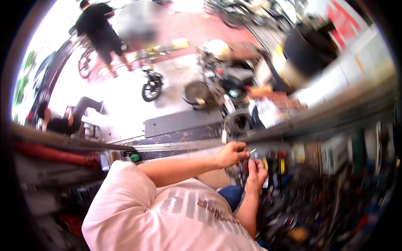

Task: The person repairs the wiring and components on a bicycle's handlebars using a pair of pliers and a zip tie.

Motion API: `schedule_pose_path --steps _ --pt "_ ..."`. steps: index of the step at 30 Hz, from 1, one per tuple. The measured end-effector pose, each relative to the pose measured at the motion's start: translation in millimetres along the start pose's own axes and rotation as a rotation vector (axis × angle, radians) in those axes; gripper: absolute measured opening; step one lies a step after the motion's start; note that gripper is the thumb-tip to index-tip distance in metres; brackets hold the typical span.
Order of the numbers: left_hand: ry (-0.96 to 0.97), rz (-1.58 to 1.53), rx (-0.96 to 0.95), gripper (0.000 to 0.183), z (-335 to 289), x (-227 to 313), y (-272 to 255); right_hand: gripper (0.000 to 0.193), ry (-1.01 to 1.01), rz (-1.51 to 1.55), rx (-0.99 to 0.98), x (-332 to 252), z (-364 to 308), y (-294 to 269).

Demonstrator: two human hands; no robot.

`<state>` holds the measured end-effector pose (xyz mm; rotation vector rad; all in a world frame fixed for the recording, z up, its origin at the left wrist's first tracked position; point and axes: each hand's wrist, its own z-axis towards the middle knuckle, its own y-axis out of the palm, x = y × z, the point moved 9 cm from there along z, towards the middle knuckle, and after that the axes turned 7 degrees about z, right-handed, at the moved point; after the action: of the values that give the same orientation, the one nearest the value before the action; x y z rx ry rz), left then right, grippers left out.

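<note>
From my remote seat, working left to right, I count two people in clear outline: one seated person (76,116) at the far left and one standing person (95,27) behind. Next come one small black wheel (151,88) on the pale floor and one dark ramp plate (184,123). My left hand (233,154) has a narrow grip, fingertips bunched on one thin silvery piece (252,151), which lies between my two hands; its lower end is hidden by the fingers. My right hand (256,175) sits just below, thumb and fingers close together; I cannot tell whether that grip holds anything. Beyond it, the tool clutter (312,201) is too smeared to count.
</note>
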<state>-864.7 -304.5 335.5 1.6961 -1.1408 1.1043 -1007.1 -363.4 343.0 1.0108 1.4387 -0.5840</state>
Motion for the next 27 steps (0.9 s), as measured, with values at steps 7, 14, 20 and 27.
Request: schedule_pose_path --steps 7,14,20,27 --pt "-0.047 -0.292 0.044 0.025 -95.1 2.9 -202.8 0.012 0.317 0.004 -0.620 29.3 49.7 254.3" --pt "-0.142 -0.762 0.453 0.017 -87.1 -13.6 -359.4 0.008 0.131 -0.209 -0.678 68.6 147.1 398.9" --pt "-0.029 -0.972 0.657 0.013 -81.3 7.0 -508.4 0.007 -0.063 -0.194 -0.872 79.9 232.7 570.8" --pt "0.171 -1.015 0.681 0.013 -76.6 43.5 -667.7 0.003 -0.118 -0.177 -1.146 82.3 289.4 753.0"
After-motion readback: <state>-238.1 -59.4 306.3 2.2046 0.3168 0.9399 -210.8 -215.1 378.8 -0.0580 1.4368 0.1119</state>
